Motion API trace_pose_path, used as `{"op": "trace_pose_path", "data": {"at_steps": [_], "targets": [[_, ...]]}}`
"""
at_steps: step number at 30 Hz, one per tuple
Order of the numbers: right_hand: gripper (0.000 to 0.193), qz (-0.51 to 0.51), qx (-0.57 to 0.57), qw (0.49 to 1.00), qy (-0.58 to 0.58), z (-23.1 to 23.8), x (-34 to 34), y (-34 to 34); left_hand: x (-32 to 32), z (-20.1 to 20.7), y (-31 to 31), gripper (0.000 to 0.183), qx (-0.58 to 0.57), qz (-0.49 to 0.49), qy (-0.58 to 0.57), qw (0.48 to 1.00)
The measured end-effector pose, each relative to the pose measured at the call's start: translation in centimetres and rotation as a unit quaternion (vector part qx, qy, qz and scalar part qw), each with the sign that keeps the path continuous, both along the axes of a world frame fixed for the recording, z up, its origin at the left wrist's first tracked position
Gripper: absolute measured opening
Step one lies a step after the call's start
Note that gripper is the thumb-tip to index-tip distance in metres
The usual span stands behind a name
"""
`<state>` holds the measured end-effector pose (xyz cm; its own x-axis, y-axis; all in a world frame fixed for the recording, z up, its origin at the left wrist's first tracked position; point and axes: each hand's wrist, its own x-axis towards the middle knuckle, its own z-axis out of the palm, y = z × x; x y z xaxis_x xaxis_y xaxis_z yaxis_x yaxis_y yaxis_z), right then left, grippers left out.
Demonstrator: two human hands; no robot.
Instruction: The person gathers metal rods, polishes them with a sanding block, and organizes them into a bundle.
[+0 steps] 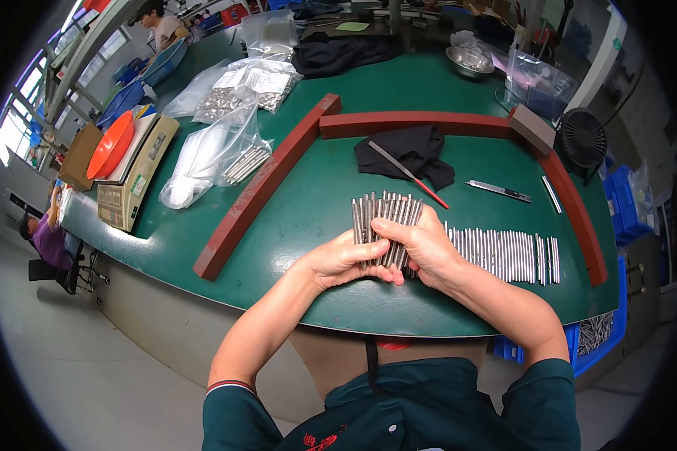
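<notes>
A bundle of slim metal rods (387, 210) stands roughly upright between my hands, just above the table's near part. My left hand (346, 259) grips it from the left, thumb across the front. From the right, my right hand (421, 244) is closed round the same bundle, its thumb over the rods. Just right of my right hand, a row of similar metal rods (504, 254) lies side by side on the green tabletop (293, 240). Beyond my hands are a black cloth (417, 154), a red-ended flat tool (410, 175) and a utility knife (498, 191).
Red-brown bars (267, 188) frame the work area, with a grey block (532, 129) at the right corner. Bags of metal parts (241, 90) and a scale (137, 173) stand left. A small black fan (583, 139) is at right; a blue bin (613, 338) sits below the edge.
</notes>
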<state>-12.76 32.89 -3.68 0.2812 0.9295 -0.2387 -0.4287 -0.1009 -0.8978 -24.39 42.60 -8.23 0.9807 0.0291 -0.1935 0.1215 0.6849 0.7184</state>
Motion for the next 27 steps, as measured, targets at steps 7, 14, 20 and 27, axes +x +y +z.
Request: {"op": "trace_pose_path", "data": {"at_steps": [7, 14, 20, 27], "targets": [[0.005, 0.02, 0.0, 1.0, 0.004, -0.02, 0.08, 0.0, 0.0, 0.21, -0.08, 0.038, 0.015, 0.005, -0.003, 1.0], [0.006, 0.005, -0.019, 1.0, -0.023, -0.66, 0.07, 0.08, -0.09, 0.22, -0.01, 0.038, 0.022, -0.004, -0.006, 1.0], [0.012, 0.014, -0.016, 1.0, -0.018, -0.74, 0.01, 0.0, -0.04, -0.2, 0.12, 0.04, 0.024, -0.013, -0.012, 1.0], [0.012, 0.021, -0.024, 0.999, -0.04, -0.84, 0.25, 0.07, 0.02, -0.07, -0.06, 0.04, 0.038, -0.002, -0.014, 0.999]]}}
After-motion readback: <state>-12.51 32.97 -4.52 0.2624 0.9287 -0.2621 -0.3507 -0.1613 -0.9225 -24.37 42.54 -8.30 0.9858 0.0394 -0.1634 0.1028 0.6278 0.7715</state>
